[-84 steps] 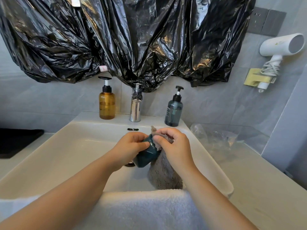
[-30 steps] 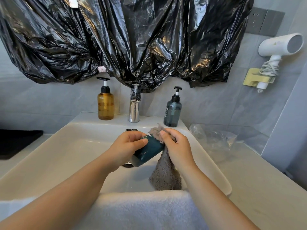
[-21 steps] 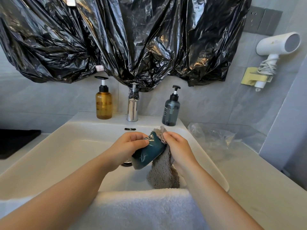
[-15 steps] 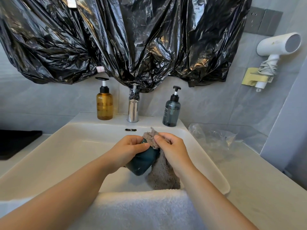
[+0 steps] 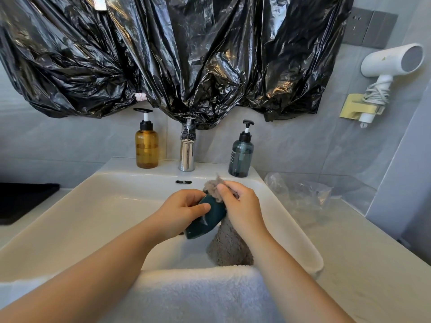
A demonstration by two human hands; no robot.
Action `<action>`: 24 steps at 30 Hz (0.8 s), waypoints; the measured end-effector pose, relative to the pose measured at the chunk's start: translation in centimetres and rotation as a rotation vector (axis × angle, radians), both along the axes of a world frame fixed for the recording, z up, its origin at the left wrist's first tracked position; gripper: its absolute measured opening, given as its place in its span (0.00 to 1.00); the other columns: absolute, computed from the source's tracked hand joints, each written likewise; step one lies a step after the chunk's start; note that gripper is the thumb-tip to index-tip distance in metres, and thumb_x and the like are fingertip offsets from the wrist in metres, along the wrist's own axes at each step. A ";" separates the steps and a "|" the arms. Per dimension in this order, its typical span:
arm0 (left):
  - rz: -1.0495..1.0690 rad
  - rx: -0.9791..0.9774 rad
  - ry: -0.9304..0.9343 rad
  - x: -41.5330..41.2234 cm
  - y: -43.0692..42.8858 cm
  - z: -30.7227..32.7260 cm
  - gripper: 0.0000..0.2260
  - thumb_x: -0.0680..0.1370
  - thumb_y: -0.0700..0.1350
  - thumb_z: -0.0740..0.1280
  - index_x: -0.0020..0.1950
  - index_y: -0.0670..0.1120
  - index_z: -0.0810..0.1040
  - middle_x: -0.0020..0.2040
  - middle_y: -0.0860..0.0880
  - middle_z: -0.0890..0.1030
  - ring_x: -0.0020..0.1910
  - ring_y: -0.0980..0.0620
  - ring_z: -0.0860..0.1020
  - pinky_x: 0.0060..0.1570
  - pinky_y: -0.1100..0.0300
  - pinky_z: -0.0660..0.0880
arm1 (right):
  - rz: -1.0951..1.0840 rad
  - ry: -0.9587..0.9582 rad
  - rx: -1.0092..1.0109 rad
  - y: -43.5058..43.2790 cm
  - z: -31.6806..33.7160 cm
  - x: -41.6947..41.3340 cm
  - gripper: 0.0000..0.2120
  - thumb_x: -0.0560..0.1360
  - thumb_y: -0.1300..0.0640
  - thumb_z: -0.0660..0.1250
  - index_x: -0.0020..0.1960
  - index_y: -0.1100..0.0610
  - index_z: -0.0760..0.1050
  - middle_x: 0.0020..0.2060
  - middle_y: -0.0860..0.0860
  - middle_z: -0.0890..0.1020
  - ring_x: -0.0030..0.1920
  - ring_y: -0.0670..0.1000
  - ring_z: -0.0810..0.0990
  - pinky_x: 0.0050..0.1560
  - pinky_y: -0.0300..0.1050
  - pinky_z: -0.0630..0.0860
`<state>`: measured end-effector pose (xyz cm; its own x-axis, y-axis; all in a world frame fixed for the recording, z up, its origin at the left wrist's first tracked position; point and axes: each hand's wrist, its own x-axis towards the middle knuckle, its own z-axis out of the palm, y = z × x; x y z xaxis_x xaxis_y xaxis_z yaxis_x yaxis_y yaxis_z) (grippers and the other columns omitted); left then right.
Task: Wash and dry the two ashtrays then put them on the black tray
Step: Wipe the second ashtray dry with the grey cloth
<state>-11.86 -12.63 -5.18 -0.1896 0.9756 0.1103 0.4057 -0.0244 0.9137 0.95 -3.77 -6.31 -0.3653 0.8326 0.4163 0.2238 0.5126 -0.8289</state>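
My left hand (image 5: 180,213) grips a dark teal ashtray (image 5: 207,219) on edge above the white sink basin (image 5: 93,217). Pressed against the ashtray's far upper rim is a grey cloth (image 5: 229,244), which my right hand (image 5: 240,205) pinches; the rest of the cloth hangs down into the basin. The black tray (image 5: 21,201) lies on the counter at the far left, partly cut off by the frame. I see no second ashtray.
A white towel (image 5: 198,294) drapes over the sink's front edge. An amber pump bottle (image 5: 147,145), a chrome tap (image 5: 187,151) and a blue-grey pump bottle (image 5: 241,155) stand behind the basin. Crumpled clear plastic (image 5: 300,190) lies on the right counter. A hair dryer (image 5: 387,73) hangs on the wall.
The ashtray has been turned in my left hand while my right hand has rubbed the cloth over its rim; both hands have stayed above the basin.
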 end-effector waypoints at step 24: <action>0.054 0.016 -0.125 -0.5 0.5 0.0 0.07 0.81 0.42 0.63 0.57 0.47 0.78 0.54 0.44 0.83 0.55 0.44 0.80 0.59 0.44 0.77 | -0.023 0.118 0.000 -0.4 -0.6 1.0 0.13 0.79 0.55 0.66 0.62 0.54 0.81 0.53 0.45 0.84 0.54 0.43 0.80 0.53 0.35 0.75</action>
